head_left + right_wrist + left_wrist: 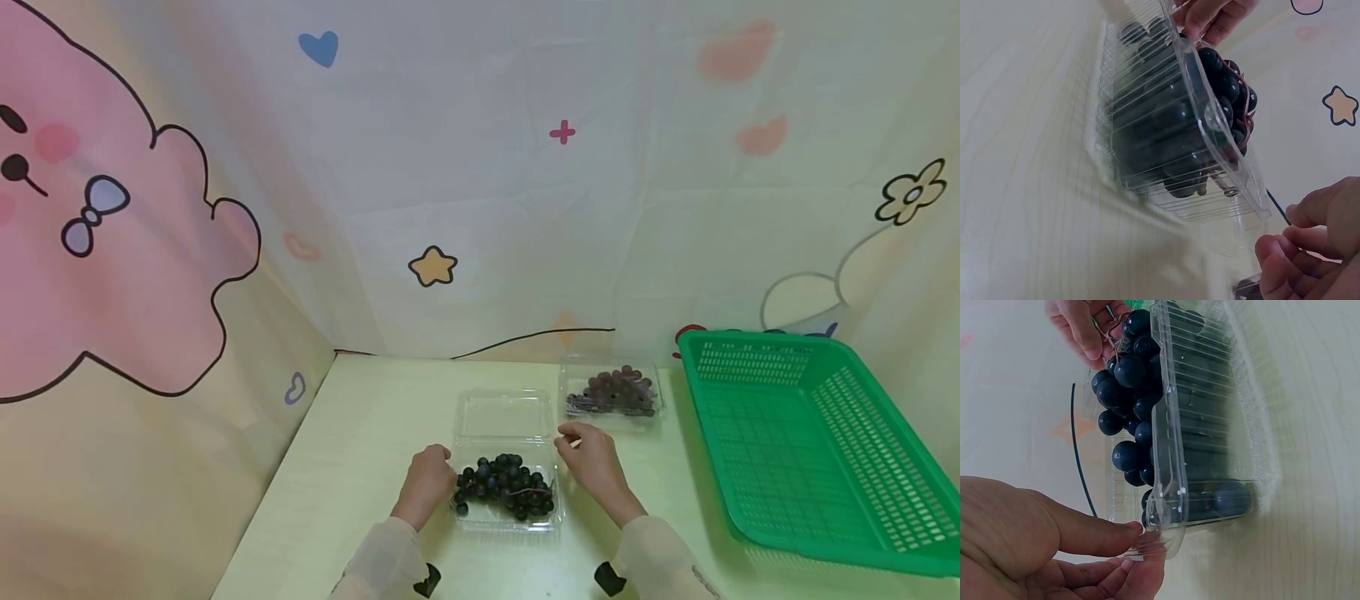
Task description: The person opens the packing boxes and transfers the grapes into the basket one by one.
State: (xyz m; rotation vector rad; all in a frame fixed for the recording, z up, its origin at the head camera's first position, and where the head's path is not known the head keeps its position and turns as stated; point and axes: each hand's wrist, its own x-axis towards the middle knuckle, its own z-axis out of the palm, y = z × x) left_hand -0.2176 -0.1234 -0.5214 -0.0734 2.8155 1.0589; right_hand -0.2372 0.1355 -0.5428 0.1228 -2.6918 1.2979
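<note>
A clear plastic clamshell box (467, 523) lies on the table with its lid (504, 415) laid back away from me. Dark grapes (504, 483) fill its base, some heaped above the rim, and a reddish stem (1248, 119) shows among them. At the box's left side, my left hand (429, 483) pinches the rim between thumb (1100, 534) and fingers. My right hand (594, 467) hovers off the box's right side, fingers loosely bent, with a gap between thumb and fingertips and nothing held.
Behind and to the right sits a second clear box (572, 371) holding reddish grapes (617, 390). A large green plastic basket (712, 450) stands at the far right. A printed cloth (480, 183) hangs along the back and sides of the pale table (360, 425).
</note>
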